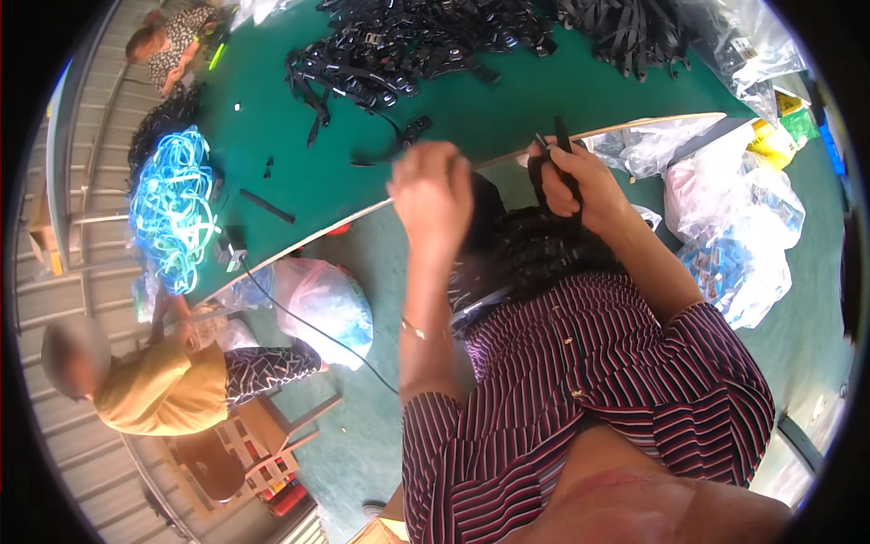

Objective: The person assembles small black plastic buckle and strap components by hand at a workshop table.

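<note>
My right hand [589,186] grips a pair of black-handled scissors [564,145] at the table's front edge, blades pointing away from me. Smeared by motion, my left hand [430,195] is raised over the same edge with its back to me. Its fingertips are hidden, so I cannot tell whether anything is in them. Just beyond it, a black strap with a buckle [414,129] lies on the green table [263,163]. A heap of black straps [535,249] rests in my lap, below both hands.
A large pile of black buckled straps [390,54] covers the table's far side, with more black straps [634,32] at far right. Bright blue cords [172,204] lie on the left. Filled plastic bags [739,236] stand right. A person in yellow [168,385] sits left; another [172,50] is beyond.
</note>
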Demonstrator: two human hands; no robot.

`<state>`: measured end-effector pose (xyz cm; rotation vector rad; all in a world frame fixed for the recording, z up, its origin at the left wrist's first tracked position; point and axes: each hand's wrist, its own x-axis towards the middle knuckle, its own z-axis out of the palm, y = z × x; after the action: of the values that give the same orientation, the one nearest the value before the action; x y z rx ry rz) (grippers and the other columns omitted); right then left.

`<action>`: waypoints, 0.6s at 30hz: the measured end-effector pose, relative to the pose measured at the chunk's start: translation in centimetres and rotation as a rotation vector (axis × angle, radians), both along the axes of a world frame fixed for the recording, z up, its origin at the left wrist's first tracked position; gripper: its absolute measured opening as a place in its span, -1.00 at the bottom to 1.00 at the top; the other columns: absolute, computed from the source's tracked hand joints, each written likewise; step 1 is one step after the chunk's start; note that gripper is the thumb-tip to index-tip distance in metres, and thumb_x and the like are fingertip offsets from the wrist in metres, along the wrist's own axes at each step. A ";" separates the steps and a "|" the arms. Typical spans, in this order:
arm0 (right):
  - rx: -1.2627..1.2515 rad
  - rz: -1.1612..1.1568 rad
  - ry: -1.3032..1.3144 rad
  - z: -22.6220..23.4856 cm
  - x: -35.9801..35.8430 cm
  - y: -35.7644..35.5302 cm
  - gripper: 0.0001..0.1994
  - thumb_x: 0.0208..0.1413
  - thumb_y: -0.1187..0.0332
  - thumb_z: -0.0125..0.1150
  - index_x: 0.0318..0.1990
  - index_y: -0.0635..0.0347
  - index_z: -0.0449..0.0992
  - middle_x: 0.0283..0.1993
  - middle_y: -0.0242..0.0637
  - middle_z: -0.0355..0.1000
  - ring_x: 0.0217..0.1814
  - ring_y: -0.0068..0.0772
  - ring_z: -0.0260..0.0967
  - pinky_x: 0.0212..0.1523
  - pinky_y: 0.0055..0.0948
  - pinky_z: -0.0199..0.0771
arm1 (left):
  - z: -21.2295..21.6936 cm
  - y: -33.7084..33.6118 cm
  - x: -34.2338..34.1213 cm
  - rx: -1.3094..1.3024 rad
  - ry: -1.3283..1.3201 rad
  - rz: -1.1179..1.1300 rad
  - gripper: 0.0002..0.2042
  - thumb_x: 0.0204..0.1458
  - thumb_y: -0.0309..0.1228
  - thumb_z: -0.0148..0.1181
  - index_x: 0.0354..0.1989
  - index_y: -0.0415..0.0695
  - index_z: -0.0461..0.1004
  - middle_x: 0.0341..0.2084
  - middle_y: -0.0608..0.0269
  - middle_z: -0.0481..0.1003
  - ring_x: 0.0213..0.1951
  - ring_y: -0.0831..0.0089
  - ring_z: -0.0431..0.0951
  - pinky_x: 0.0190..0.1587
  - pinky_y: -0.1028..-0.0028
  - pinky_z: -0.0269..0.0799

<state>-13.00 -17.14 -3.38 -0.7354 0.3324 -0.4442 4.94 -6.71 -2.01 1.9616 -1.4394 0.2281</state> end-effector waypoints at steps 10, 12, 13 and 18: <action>-0.433 0.037 0.137 1.0 1.1 0.8 -0.80 0.16 0.32 -0.14 -0.21 0.25 0.33 -0.59 -0.36 0.24 -0.56 -0.58 0.15 -0.52 -0.61 0.15 | -1.1 -4.2 5.2 0.347 -0.462 0.382 -0.76 -0.22 -0.25 0.26 -0.38 -0.07 0.46 -0.33 0.27 0.45 -0.19 0.27 0.39 -0.21 0.16 0.22; -0.438 0.034 0.164 1.6 1.3 0.9 -0.79 0.15 0.33 -0.13 -0.17 0.27 0.33 -0.58 -0.36 0.24 -0.55 -0.58 0.15 -0.48 -0.61 0.15 | -0.1 -4.0 4.6 0.252 -0.375 0.296 -0.77 -0.25 -0.36 0.29 -0.39 -0.12 0.44 -0.40 0.25 0.49 -0.29 0.28 0.45 -0.23 0.22 0.28; -0.443 0.034 0.189 2.0 1.4 1.0 -0.77 0.14 0.34 -0.12 -0.14 0.30 0.33 -0.57 -0.36 0.23 -0.53 -0.58 0.14 -0.43 -0.62 0.15 | -0.2 -3.6 4.5 0.253 -0.373 0.299 -0.77 -0.25 -0.36 0.29 -0.39 -0.12 0.44 -0.40 0.25 0.49 -0.29 0.28 0.45 -0.23 0.22 0.28; -0.586 0.036 0.165 3.0 1.3 1.3 -0.79 0.14 0.36 -0.10 -0.15 0.28 0.33 -0.57 -0.40 0.22 -0.57 -0.64 0.12 -0.51 -0.67 0.13 | 1.1 -0.2 0.9 -0.205 0.874 -0.116 -0.87 -0.08 -0.54 0.18 -0.35 -0.20 0.39 -0.48 0.21 0.47 -0.45 0.47 0.45 -0.34 0.48 0.37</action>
<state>-11.70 -15.83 -0.41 -1.3519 0.3458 -0.4517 5.87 -6.91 -0.95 1.4955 -0.8901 -0.4688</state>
